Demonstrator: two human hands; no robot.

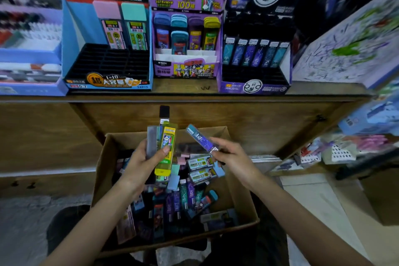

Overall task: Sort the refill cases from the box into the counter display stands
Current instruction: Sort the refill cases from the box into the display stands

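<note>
A brown cardboard box [103, 170] sits low in front of me, full of mixed refill cases [183, 198]. Over it, my left hand [142, 160] grips a bundle of several cases, a yellow case [167, 149] foremost and a black-capped one sticking up behind. My right hand [233, 155] pinches a slim blue constellation case [201, 138] by its lower end, tilted up to the left. On the counter stand three displays: a blue stand [71, 49] with a pink and a teal case, a purple Ultraman stand [186, 69] with several coloured cases, and a dark stand [254, 87] with a row of blue cases.
The wooden counter edge [194, 98] runs across above the box, with cabinet doors below it. More stationery boxes stand at the far left [30, 49]. A patterned box [354, 45] leans at the right. Shelves of small goods [345, 149] lie lower right.
</note>
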